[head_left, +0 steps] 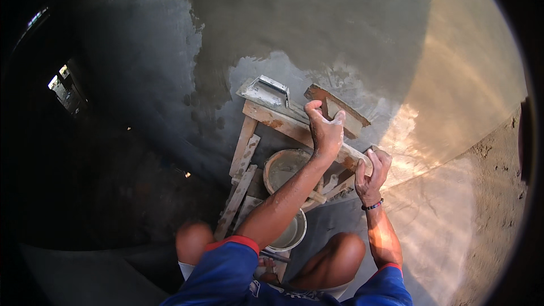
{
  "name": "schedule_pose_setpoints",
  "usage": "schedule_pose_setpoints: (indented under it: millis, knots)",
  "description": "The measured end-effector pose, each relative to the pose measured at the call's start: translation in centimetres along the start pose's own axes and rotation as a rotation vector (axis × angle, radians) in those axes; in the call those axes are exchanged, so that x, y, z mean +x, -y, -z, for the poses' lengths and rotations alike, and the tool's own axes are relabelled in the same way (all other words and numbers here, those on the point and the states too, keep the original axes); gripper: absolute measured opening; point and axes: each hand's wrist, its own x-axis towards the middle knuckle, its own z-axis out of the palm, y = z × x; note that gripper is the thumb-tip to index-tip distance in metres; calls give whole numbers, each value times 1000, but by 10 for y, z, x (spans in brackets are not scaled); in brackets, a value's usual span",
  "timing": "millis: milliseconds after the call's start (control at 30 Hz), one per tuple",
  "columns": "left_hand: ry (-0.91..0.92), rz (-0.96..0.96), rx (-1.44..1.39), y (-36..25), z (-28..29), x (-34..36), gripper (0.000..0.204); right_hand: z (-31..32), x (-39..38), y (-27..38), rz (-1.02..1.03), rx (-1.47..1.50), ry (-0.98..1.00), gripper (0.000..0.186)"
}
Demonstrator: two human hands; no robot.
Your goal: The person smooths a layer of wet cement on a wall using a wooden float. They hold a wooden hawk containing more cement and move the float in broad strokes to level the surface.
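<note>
L hand (pixel 324 130) fingers curled round the handle of a wooden float (pixel 339 109), which sits w/ its far edge against the grey plastered wall (pixel 317 28). Open wall above & to the right of the fingers; steel trowel (pixel 265 92) just left of them. R hand (pixel 371 173) fingers wrapped over the end of the wooden plank (pixel 283 124), below-right of the float. L arm stretched fwd, R arm bent at elbow. Below the fingers, mortar pan (pixel 281 165) & white bucket (pixel 293 232), both partly hidden by the L forearm. Left side too dark to make out.
</note>
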Motion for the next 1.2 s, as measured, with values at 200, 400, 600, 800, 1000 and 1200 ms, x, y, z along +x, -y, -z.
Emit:
schedule_pose_setpoints:
  millis: [200, 400, 600, 800, 1000, 1200]
  knots:
    - [-47, 479, -193, 12, 9, -21, 53, 10, 23, 31, 211, -369, 442, 55]
    - [-50, 490, -119, 20, 8, -41, 56, 5, 41, 30, 320, -394, 466, 51]
    - [399, 521, 59, -9, 87, -3, 49, 15, 53, 23, 46, -63, 871, 48]
    - [-348, 165, 334, -1, 176, 52, 20, 0, 31, 77, -33, 453, 1431, 36]
    - [-83, 177, 552, 14, 148, 30, 34, -104, -119, 99, 176, 406, 1785, 44]
    - [19, 117, 646, 2, 142, 56, 35, -106, -119, 112, 268, 463, 1992, 43]
